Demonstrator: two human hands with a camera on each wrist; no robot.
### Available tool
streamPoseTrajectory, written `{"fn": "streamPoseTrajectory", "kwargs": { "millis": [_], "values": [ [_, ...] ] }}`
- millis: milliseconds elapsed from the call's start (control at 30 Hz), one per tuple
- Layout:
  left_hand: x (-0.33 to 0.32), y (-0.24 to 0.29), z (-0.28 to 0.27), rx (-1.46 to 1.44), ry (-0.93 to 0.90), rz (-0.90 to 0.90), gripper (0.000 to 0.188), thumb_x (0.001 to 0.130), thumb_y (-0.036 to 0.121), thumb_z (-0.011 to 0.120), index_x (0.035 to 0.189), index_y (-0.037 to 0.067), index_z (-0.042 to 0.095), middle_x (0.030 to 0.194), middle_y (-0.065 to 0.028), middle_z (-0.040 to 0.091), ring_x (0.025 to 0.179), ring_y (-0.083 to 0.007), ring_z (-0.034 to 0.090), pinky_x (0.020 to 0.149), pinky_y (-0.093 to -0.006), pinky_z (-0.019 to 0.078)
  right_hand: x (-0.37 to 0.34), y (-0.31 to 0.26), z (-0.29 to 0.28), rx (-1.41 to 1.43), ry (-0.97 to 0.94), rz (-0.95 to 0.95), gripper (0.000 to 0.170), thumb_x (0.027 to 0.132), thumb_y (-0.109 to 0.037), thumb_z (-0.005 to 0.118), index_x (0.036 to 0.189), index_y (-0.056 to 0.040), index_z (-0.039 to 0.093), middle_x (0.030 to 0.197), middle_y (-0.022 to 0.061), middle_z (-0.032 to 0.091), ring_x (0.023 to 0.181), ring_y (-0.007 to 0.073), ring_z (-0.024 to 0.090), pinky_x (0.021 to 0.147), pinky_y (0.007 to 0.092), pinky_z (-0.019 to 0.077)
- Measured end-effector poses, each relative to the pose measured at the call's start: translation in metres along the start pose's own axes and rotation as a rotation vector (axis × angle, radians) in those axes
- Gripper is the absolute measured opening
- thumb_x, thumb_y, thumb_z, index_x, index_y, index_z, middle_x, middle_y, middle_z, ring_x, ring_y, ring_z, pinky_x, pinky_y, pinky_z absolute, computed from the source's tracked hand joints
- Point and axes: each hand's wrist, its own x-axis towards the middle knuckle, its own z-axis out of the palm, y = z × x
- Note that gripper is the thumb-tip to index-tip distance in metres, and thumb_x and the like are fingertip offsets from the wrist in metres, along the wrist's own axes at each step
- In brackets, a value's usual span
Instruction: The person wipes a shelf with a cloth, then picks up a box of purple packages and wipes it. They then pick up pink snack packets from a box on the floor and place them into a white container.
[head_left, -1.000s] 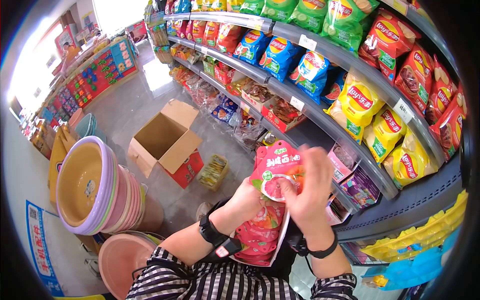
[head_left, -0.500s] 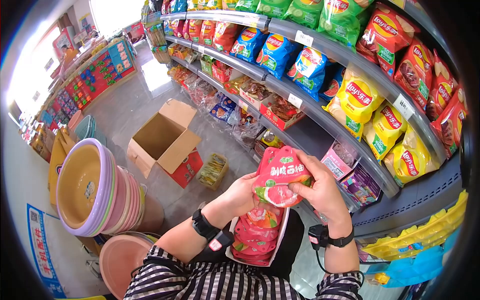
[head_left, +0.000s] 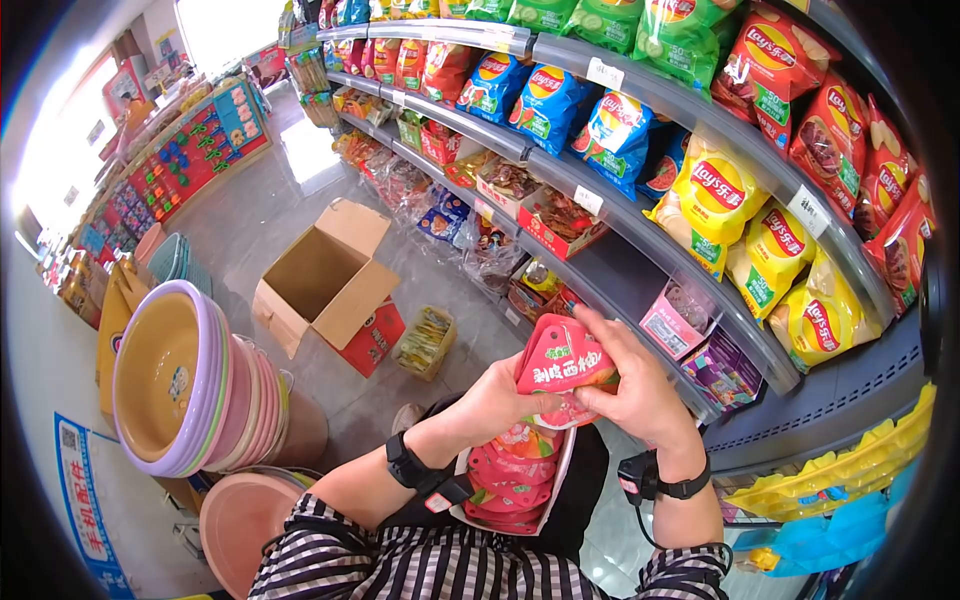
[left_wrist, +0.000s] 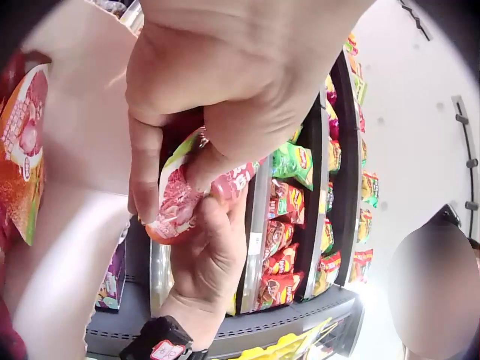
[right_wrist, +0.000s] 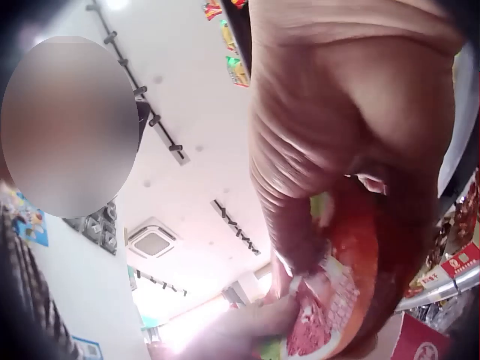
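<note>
Between both hands, over the lap, is a small stack of pink-red snack pouches (head_left: 562, 352) with Chinese lettering and a cut-grapefruit picture. My left hand (head_left: 497, 402) pinches its left edge, thumb across the front. From the right, my right hand (head_left: 640, 392) grips the other edge, fingers behind and thumb on the face. In the left wrist view both thumbs press near the grapefruit picture (left_wrist: 176, 196); the right wrist view shows the curved red-orange edge (right_wrist: 364, 259) under the right hand. Directly below, an open white carton (head_left: 552, 500) holds several similar pouches (head_left: 510, 475).
A shelf rack (head_left: 640, 85) with bags of chips (head_left: 712, 195) runs along the right. On the floor stand an open cardboard box (head_left: 320, 270) and a small basket of packets (head_left: 427, 340). Stacked plastic basins (head_left: 170, 375) are at the left.
The right hand, raised with fingers extended across the pouches, has lowered and curled around their right edge. The pouches tilted and now sit slightly lower, more closely lined up.
</note>
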Motion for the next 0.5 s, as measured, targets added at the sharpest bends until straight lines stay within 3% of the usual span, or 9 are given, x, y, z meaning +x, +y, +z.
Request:
{"fn": "streamPoseTrajectory", "kwargs": {
  "millis": [67,133,200,233,333,433,500],
  "values": [
    [-0.003,0.01,0.004,0.045,0.03,-0.039,0.043,0.087,0.0,0.064,0.127,0.004,0.05,0.116,-0.0039,0.062,0.105,-0.0133,0.059,0.091,-0.0303,0.0501,-0.003,0.002,0.005,0.095,0.051,0.008,0.079,0.07,-0.009,0.075,0.141,-0.0103,0.04,0.129,0.0157,0.048,0.119,0.0281,0.051,0.1,0.0358,0.0409],
    [-0.005,0.015,0.005,0.09,0.062,-0.077,0.041,0.087,-0.002,0.063,0.126,0.005,0.051,0.114,-0.004,0.063,0.105,-0.0136,0.06,0.089,-0.0313,0.0525,-0.006,0.02,0.018,0.548,0.149,0.041,0.078,0.069,-0.007,0.08,0.137,-0.0052,0.043,0.125,0.0103,0.052,0.115,0.0184,0.052,0.098,0.0332,0.0417],
    [-0.006,0.015,0.004,0.066,0.049,-0.081,0.038,0.09,0.007,0.064,0.125,0.004,0.051,0.113,-0.0031,0.063,0.101,-0.0115,0.06,0.076,-0.0276,0.0557,-0.007,0.032,0.019,0.531,0.104,0.041,0.072,0.07,-0.008,0.081,0.133,-0.0046,0.046,0.122,0.0076,0.054,0.112,0.015,0.052,0.097,0.0318,0.042],
    [-0.007,0.014,0.003,0.067,0.048,-0.083,0.038,0.09,0.007,0.064,0.125,0.004,0.051,0.113,-0.0031,0.063,0.101,-0.0115,0.06,0.076,-0.0276,0.0557,-0.007,0.037,0.019,0.515,0.06,0.043,0.066,0.071,-0.009,0.082,0.128,-0.0039,0.049,0.119,0.0048,0.055,0.11,0.0115,0.052,0.096,0.0304,0.0424],
    [-0.008,0.01,0.003,0.157,0.051,-0.008,0.039,0.088,0.009,0.067,0.123,0.003,0.053,0.109,-0.0032,0.064,0.099,-0.0095,0.06,0.073,-0.0259,0.0559,-0.01,0.044,0.029,0.74,0.071,0.106,0.057,0.073,-0.009,0.081,0.121,-0.0028,0.051,0.114,0.0034,0.058,0.107,0.0104,0.053,0.095,0.0284,0.0426],
    [-0.008,0.012,0.006,0.074,0.083,-0.043,0.041,0.086,0.011,0.07,0.123,0.003,0.054,0.106,-0.0029,0.065,0.096,-0.0078,0.059,0.079,-0.0253,0.0528,-0.009,0.042,0.044,0.809,0.173,0.103,0.055,0.074,-0.007,0.08,0.12,-0.0024,0.051,0.114,0.0029,0.057,0.106,0.0096,0.053,0.093,0.0276,0.0428],
    [-0.006,0.0,0.002,0.183,0.159,0.036,0.036,0.085,0.009,0.071,0.118,0.004,0.057,0.107,-0.0027,0.065,0.096,-0.0108,0.062,0.076,-0.0283,0.0572,-0.011,0.038,0.048,0.776,0.196,0.079,0.054,0.075,-0.008,0.08,0.12,-0.0022,0.051,0.113,0.0029,0.057,0.106,0.01,0.053,0.094,0.0277,0.0424]
  ]
}}
